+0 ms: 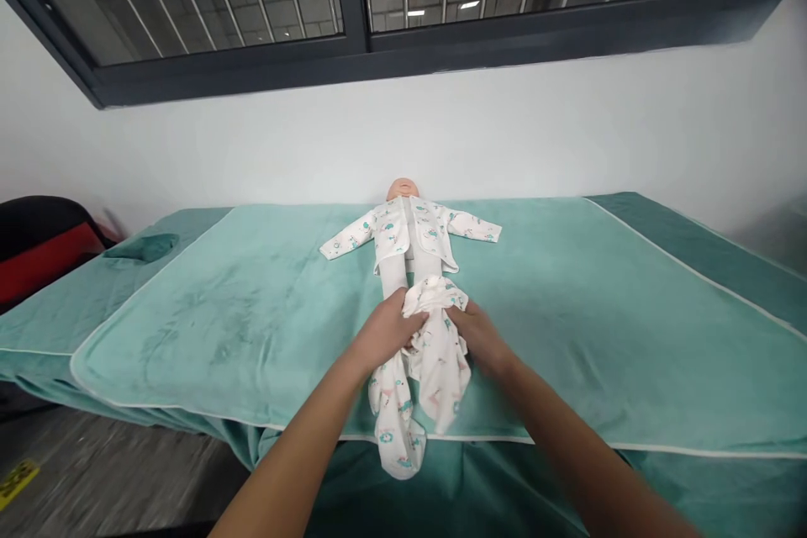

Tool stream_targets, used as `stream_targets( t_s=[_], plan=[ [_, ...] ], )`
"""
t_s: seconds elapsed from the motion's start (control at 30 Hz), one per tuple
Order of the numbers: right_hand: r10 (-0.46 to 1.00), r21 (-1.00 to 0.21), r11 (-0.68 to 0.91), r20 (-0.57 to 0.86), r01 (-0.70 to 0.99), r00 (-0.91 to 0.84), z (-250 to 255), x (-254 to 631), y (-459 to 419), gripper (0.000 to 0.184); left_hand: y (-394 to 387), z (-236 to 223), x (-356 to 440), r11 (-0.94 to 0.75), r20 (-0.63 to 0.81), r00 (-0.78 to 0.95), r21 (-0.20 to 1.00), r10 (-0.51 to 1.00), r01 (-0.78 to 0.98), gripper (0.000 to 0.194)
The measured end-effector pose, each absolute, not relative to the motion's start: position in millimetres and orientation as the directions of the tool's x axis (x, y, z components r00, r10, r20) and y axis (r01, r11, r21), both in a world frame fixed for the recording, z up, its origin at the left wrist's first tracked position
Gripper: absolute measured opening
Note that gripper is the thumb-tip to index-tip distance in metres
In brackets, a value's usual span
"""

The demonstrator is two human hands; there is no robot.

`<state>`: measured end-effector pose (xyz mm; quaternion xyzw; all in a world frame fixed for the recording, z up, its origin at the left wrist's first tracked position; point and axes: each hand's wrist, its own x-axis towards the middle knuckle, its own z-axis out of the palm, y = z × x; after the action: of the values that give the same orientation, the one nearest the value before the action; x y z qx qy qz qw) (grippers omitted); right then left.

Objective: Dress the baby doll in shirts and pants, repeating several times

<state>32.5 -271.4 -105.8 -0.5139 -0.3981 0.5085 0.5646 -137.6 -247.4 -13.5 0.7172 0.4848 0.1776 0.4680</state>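
Note:
A baby doll (402, 187) lies on its back in a white printed jacket (392, 229), its sleeves spread to both sides. Matching printed pants (441, 357) are gathered around the doll's lower legs. My left hand (392, 324) grips the waistband's left side, fingers closed on the cloth. On the opposite side, my right hand (477, 334) pinches the waistband too. One pant leg hangs down over the bed's front edge, and the other is bunched below my hands. The doll's feet are hidden inside the fabric.
The doll rests on a green padded cover (605, 311) over a bed. Behind it rise a white wall (535, 126) and a dark-framed window (369, 42) with bars. A black and red object (54, 256) stands at the far left. A yellow floor marking (18, 481) shows at lower left.

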Motion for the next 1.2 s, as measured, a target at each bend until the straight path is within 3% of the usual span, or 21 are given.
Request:
stream_targets(
  t_s=[0.13, 0.23, 0.4, 0.53, 0.63, 0.83, 0.97, 1.03, 1.1, 1.2],
  plan=[
    [0.982, -0.92, -0.13, -0.17, -0.369, 0.078, -106.3, 42.0, -266.6, 0.039, -247.1, 1.0, -138.0, 0.022, -0.215, 0.613, 0.951, 0.76, 0.307, 0.039],
    [0.985, -0.931, -0.059, -0.111, -0.36, 0.128, -108.1, 45.1, -258.5, 0.042, -232.7, 3.7, -131.7, -0.019, -0.184, 0.504, 0.928, 0.844, 0.372, 0.028],
    [0.94, -0.989, 0.151, 0.142, -0.003, 0.311, -115.4, 48.6, -237.4, 0.039, -194.6, -3.2, -111.4, -0.25, 0.044, 0.311, 0.707, 0.949, 0.661, 0.015],
    [0.901, -0.971, 0.119, 0.193, 0.208, 0.387, -115.7, 56.4, -213.3, 0.031, -172.8, -7.0, -93.9, -0.287, 0.107, 0.271, 0.516, 0.957, 0.807, 0.019],
    [0.886, -0.957, 0.095, 0.207, 0.275, 0.415, -113.3, 63.0, -191.8, 0.028, -159.9, -11.3, -84.0, -0.292, 0.151, 0.25, 0.461, 0.956, 0.838, 0.018],
    [0.87, -0.913, 0.006, 0.206, 0.409, 0.448, -110.1, 69.9, -165.8, 0.028, -140.9, -32.7, -72.9, -0.275, 0.254, 0.162, 0.512, 0.954, 0.814, 0.022],
    [0.874, -0.921, -0.015, 0.177, 0.389, 0.452, -109.7, 72.3, -169.2, 0.03, -174.1, -51.2, -97.3, -0.386, 0.427, 0.075, 0.712, 0.901, 0.587, 0.023],
    [0.871, -0.925, -0.024, 0.167, 0.38, 0.462, -111.4, 74.6, -172.6, 0.03, -217.3, -66.4, -131.8, -0.439, 0.513, -0.017, 0.751, 0.858, 0.493, 0.022],
    [0.868, -0.936, -0.009, 0.167, 0.351, 0.468, -114.9, 77.0, -174.4, 0.03, -275.3, -88.9, -178.7, -0.381, 0.559, -0.177, 0.731, 0.81, 0.567, 0.015],
    [0.835, -0.961, 0.026, 0.173, 0.276, 0.523, -120.2, 77.9, -174.2, 0.033, -366.0, -133.7, -257.0, -0.105, 0.506, -0.383, 0.697, 0.773, 0.709, 0.01]
  ],
)
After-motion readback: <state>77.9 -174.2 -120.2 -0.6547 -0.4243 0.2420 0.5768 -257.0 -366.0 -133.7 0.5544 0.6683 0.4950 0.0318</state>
